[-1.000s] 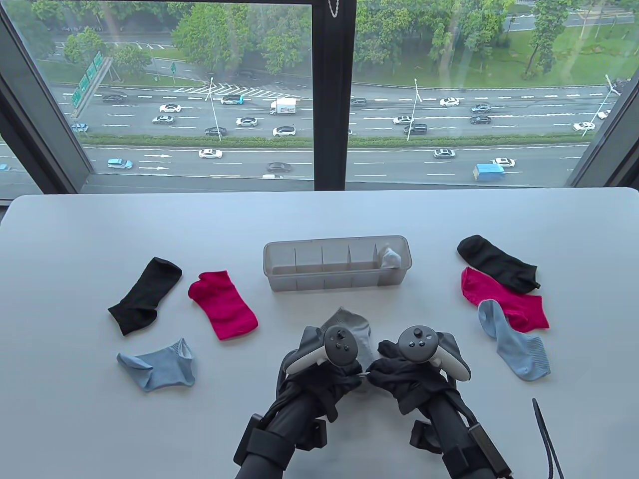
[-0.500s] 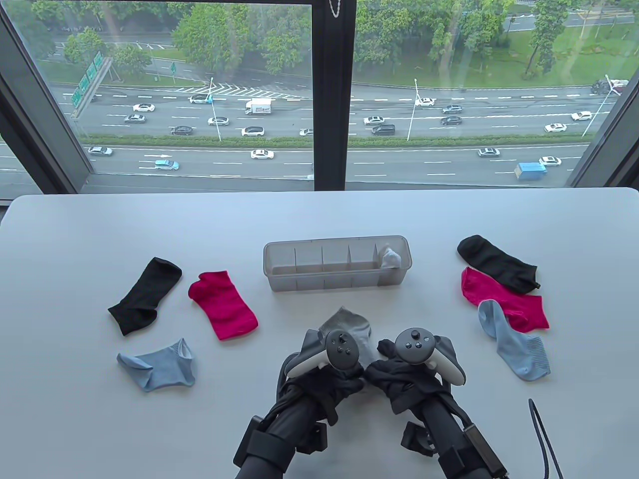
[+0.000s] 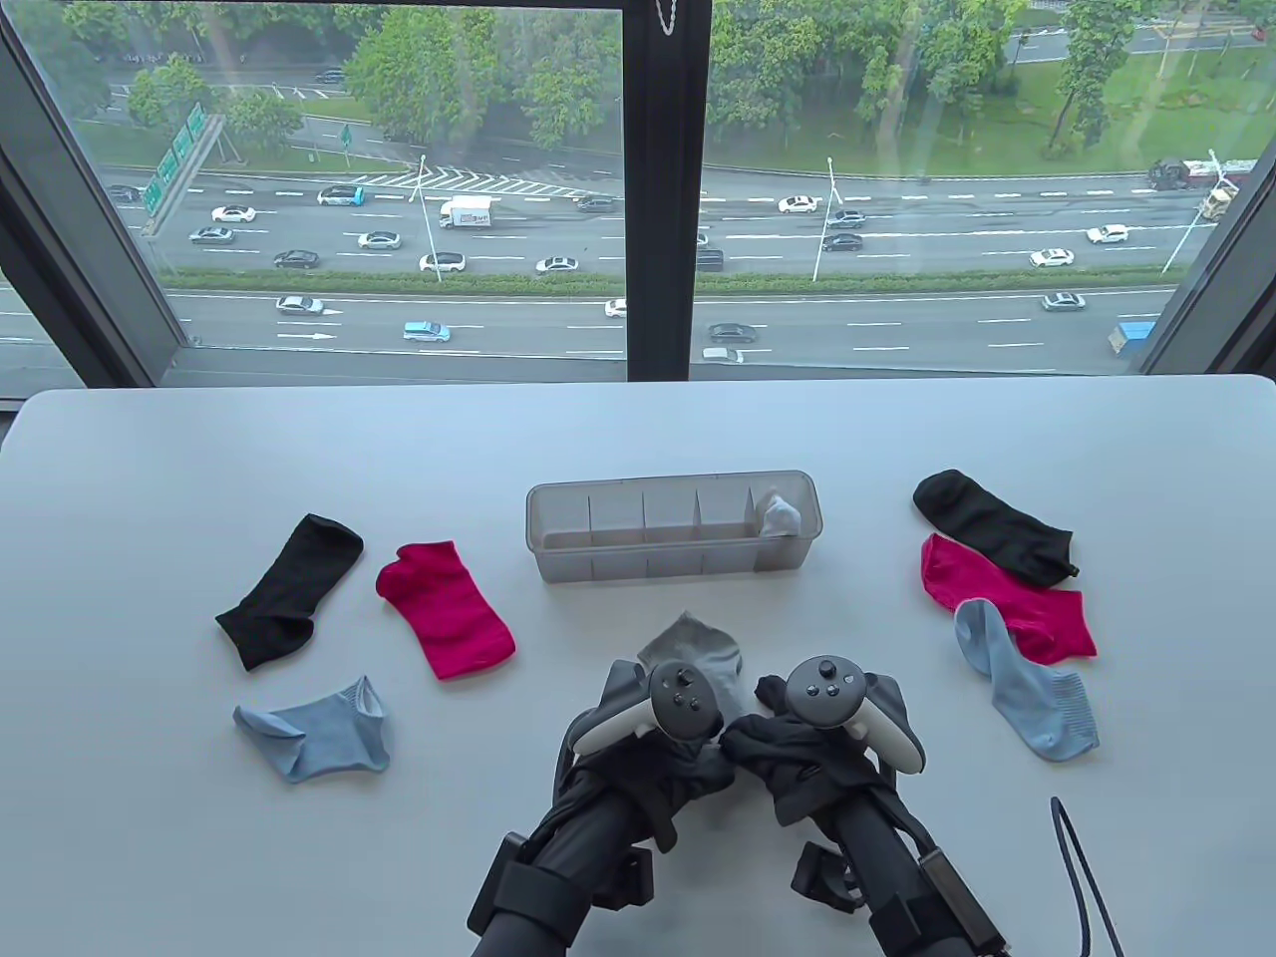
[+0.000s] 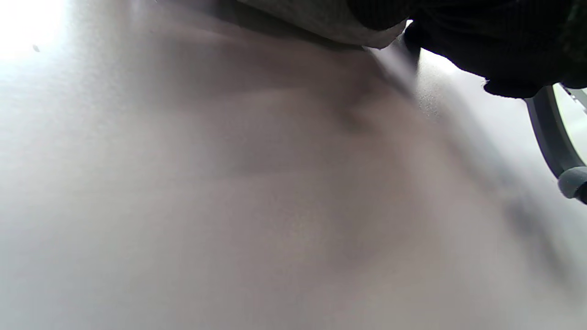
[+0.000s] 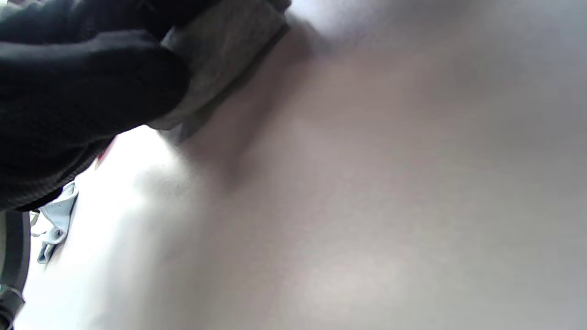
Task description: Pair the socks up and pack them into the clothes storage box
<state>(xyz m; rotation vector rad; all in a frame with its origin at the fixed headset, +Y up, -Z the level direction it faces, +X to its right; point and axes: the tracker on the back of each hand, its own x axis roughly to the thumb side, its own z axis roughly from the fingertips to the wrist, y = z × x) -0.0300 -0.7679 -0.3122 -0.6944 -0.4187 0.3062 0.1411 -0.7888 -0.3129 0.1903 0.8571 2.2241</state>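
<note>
Near the table's front edge, both of my hands work the grey socks (image 3: 698, 648). My left hand (image 3: 663, 763) and right hand (image 3: 788, 758) sit knuckle to knuckle. The right wrist view shows gloved fingers (image 5: 87, 78) curled over a folded grey edge, so that hand grips the socks. The left wrist view shows grey fabric and a dark glove at its top edge only; I cannot tell how the left fingers lie. The fabric lies flat on the table (image 3: 638, 429) and pokes out beyond the trackers. I judge this is rolling or folding the pair on the surface to get a tight bundle.

Just beyond stands the clothes storage box (image 3: 673, 568), close ahead for a short carry. Its rightmost compartment holds a pale sock bundle (image 3: 781, 513); the others look empty.

Loose socks are split by side. Left: black sock (image 3: 289, 593), red sock (image 3: 446, 610), blue sock (image 3: 319, 730). Right, overlapping: black mate (image 3: 992, 523), red mate (image 3: 1007, 598), blue mate (image 3: 1027, 690). Three pairs remain unmatched.
</note>
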